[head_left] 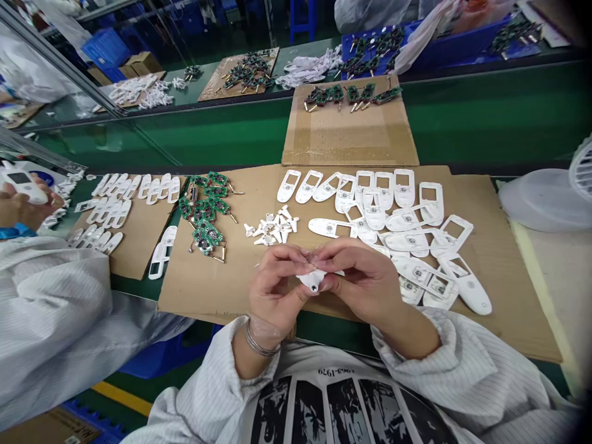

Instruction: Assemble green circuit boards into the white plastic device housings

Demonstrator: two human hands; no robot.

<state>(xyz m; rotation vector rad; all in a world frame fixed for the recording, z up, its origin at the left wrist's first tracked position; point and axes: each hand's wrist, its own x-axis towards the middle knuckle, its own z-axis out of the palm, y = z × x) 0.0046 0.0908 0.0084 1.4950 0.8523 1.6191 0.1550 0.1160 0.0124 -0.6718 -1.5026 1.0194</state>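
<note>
Between both my hands, just above the cardboard's front edge, is a white plastic casing (311,280) with a small dark round hole at the end facing me. My left hand (277,280) pinches it from the left, and my right hand (358,277) from the right. Fingers cover most of the casing, so its full shape is hidden. Behind my hands lie small white plastic pieces (275,228) in a heap. White casing halves (377,206) with rectangular windows spread over the right side. Green circuit boards (206,213) with metal pins are piled to the left.
A cardboard sheet (208,296) covers the bench. Behind it, another cardboard piece (346,139) carries more circuit boards. At left a co-worker's hands (28,206) hold a white device, beside rows of white casings (113,209). A translucent plastic container (541,200) stands at right.
</note>
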